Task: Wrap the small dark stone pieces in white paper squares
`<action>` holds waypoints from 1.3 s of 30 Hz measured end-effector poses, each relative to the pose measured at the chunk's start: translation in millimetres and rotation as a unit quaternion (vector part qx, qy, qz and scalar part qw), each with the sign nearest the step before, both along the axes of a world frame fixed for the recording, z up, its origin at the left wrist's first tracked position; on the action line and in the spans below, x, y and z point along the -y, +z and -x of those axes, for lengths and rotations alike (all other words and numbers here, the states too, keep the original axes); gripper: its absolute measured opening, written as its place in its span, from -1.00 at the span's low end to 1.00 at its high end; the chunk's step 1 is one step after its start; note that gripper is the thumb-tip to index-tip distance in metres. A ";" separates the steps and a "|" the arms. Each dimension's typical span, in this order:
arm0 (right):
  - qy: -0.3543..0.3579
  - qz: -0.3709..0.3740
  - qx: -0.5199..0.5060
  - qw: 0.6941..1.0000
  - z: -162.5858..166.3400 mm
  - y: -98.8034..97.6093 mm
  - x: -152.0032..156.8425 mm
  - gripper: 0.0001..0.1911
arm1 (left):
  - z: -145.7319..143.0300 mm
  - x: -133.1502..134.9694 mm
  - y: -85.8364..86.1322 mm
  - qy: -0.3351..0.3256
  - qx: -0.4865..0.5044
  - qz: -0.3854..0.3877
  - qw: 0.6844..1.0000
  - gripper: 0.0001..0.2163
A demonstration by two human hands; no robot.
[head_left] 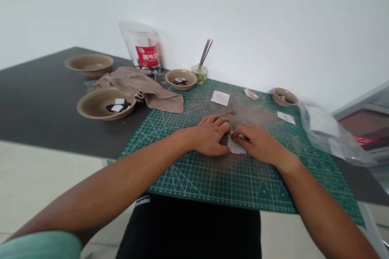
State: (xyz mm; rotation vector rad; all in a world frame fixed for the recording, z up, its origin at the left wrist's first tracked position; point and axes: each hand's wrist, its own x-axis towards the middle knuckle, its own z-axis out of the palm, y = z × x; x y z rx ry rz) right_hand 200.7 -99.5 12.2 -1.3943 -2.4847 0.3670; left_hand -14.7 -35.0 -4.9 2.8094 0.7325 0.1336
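Observation:
A small white square of paper point(236, 146) lies on the green cutting mat point(194, 174), partly covered by my fingers. My left hand point(213, 135) rests on the mat at the paper's left edge, thumb apart from the bent fingers, apparently steadying the sheet. Over the upper right of that paper, my right hand point(258, 141) is closed with its fingertips pressed together and down; whatever is in them is hidden. Brown dust smudges the mat around both hands.
Other white squares point(220, 98) lie farther back. Bowls hold small dark pieces: one behind point(181, 80), one right point(285, 97). At left are a bowl with black and white pieces point(106, 104), a brown cloth point(136, 83) and a plastic jar point(142, 46). A plastic bag point(330, 133) lies right.

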 end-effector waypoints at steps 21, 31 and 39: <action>0.002 0.013 -0.001 1.000 1.4 3.4 3.8 -0.89 | 0.1 -0.1 0.9 -0.006 -0.008 0.007 1.000 -0.45; 0.039 0.039 0.009 0.998 -0.9 3.6 6.5 -0.89 | 0.1 -0.3 1.9 -0.004 -0.009 0.012 1.000 -0.47; 0.012 0.073 0.013 0.997 -9.7 9.2 7.7 -0.91 | 0.5 0.0 2.5 -0.008 -0.015 0.017 1.000 -0.48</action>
